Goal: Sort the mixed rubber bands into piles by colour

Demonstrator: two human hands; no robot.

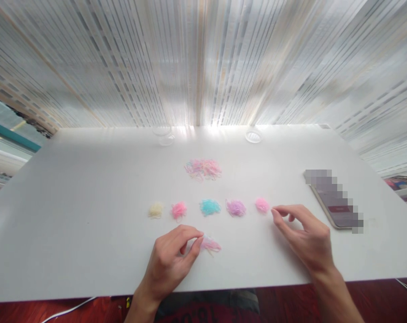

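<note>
On the white surface [98, 193], a turquoise pile [210, 207] of thin, loop-like pieces sits with a coral-pink pile [179, 210] and then a cream pile [155, 210] to its left, and a purple pile [236, 207] and then a light-pink pile [262, 205] to its right. Beyond it lies a mixed pastel pile [203, 168]; nearer the person is a small mixed bunch [211, 244], its edge at the pinched fingertips of the left hand [202, 237]. The right hand [273, 211] pinches just beside the light-pink pile. Whether either hand grips a piece is too small to tell. A phone [334, 199] lies well right of the turquoise pile.
</note>
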